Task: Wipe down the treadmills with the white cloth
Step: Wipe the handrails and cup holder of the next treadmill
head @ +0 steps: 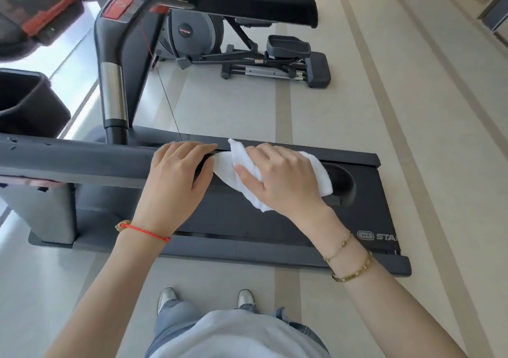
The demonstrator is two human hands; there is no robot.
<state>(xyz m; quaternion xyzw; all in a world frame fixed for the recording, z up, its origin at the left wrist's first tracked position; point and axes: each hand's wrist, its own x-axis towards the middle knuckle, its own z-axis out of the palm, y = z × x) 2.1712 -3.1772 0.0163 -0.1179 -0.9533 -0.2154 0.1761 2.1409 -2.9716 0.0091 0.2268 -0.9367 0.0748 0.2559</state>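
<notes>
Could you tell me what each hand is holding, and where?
The right hand grips the white cloth around its bunched middle; the left hand rests on the treadmill handrail.

Cloth (225, 165): white, crumpled, lying on handrail. Treadmill (275, 225): dark grey, low black deck, padded handrail (82, 159) across front, upright post with chrome band.

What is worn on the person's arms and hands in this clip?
Both forearms are bare, no sleeves or gloves. The left hand has a red braided cord bracelet at the wrist. The right hand has a thin gold chain bracelet and a thicker gold bangle.
</notes>
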